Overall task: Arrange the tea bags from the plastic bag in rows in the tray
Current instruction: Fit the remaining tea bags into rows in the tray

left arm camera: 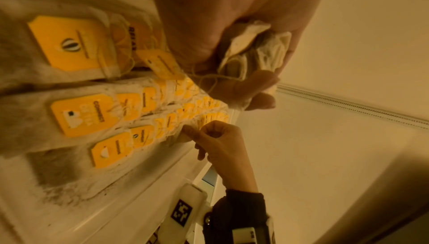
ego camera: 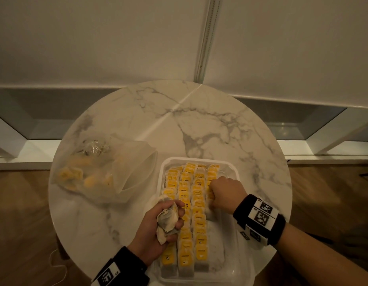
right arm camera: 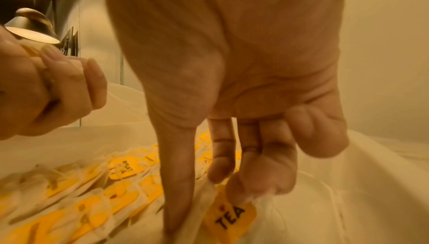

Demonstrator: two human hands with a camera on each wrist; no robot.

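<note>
left hand (ego camera: 158,226) grips spare tea bags (ego camera: 167,221); right hand (ego camera: 225,193) presses tray's (ego camera: 230,168) rightmost row.

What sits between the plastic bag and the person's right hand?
In the head view, the filled rows of tea bags in the tray lie between the plastic bag and the right hand.

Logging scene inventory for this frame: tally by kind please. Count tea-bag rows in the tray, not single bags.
Tables: 1
Trays: 1
Plastic bags: 1
Tea-bag rows in tray: 4, three full, the right one partly filled
Handfuls of tea bags held: 1, in left hand
Hands: 2, right hand at the fourth row
Total: 10
</note>
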